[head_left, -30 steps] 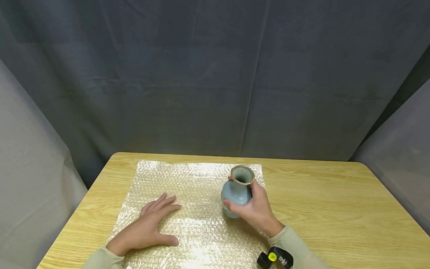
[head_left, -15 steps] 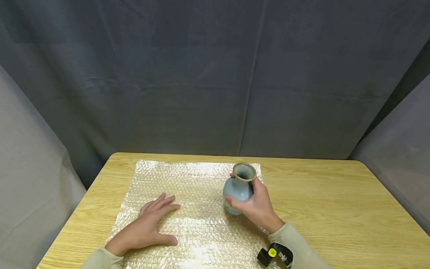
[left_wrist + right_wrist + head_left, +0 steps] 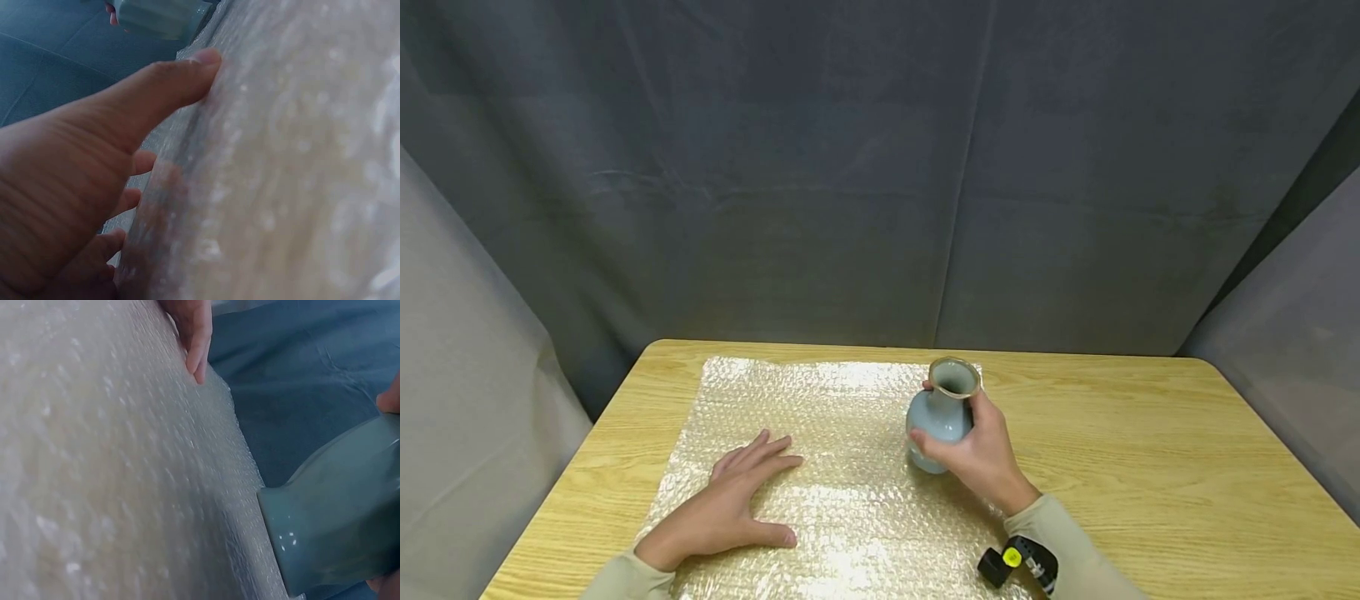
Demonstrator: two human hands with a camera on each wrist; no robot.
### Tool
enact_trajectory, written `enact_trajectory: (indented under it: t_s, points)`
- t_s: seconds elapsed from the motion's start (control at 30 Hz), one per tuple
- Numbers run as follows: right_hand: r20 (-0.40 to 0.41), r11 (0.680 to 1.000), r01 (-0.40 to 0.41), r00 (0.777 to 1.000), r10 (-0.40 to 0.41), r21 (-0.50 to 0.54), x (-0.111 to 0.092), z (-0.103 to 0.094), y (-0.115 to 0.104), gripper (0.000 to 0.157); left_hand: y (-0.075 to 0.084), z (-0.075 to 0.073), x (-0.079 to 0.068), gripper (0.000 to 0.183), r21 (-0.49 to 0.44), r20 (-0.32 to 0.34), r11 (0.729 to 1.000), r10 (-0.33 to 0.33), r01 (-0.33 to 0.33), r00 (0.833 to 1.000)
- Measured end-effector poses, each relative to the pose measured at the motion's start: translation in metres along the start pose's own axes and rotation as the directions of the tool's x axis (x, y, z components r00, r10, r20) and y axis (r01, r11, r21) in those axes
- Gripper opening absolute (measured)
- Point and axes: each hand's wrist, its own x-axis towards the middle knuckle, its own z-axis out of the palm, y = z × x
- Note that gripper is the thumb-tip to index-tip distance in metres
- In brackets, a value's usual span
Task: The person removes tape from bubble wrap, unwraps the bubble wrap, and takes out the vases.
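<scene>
A pale blue-grey vase (image 3: pixel 937 419) with a brown rim stands roughly upright over the right part of a bubble wrap sheet (image 3: pixel 835 433). My right hand (image 3: pixel 983 458) grips its body from the right, thumb across the near side. In the right wrist view the vase's base (image 3: pixel 281 540) is at the wrap's surface; whether it touches I cannot tell. My left hand (image 3: pixel 730 508) rests on the left part of the wrap, fingers spread. The left wrist view shows its thumb (image 3: pixel 169 87) lying on the wrap, with part of the vase (image 3: pixel 159 17) beyond.
The wrap lies flat on a wooden table (image 3: pixel 1135 467), whose bare surface extends to the right. A dark curtain (image 3: pixel 820 208) hangs behind the table, and lighter grey cloth (image 3: pixel 467 375) hangs at both sides. A black wrist camera (image 3: pixel 996 568) is strapped to the right wrist.
The vase in my right hand has moved a little to the right and away from me. My left hand has stayed in place.
</scene>
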Motion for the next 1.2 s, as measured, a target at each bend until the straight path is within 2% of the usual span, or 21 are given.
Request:
enact_trajectory:
  t_s: [0.3, 0.67, 0.9, 1.2]
  points:
    - [-0.023, 0.999, 0.027, 0.999, -0.028, -0.033, 0.003, -0.006, 0.001, 0.069, 0.001, 0.0, 0.001, 0.09, 0.0, -0.003, 1.0, 0.011, -0.011, 1.0]
    - [-0.045, 0.999, -0.034, 0.998, 0.032, -0.036, 0.007, -0.013, 0.002, 0.073, 0.002, -0.001, 0.0, 0.09, -0.002, -0.003, 1.0, 0.009, -0.009, 1.0]
    - [-0.063, 0.998, -0.032, 0.998, 0.028, -0.055, 0.008, -0.017, 0.005, 0.071, 0.001, 0.0, 0.0, 0.09, -0.001, 0.0, 1.0, 0.011, -0.011, 1.0]
    - [-0.088, 0.998, -0.053, 0.995, 0.05, -0.029, 0.01, -0.021, 0.008, 0.071, 0.001, 0.0, 0.0, 0.091, -0.004, 0.001, 1.0, 0.007, -0.007, 1.0]
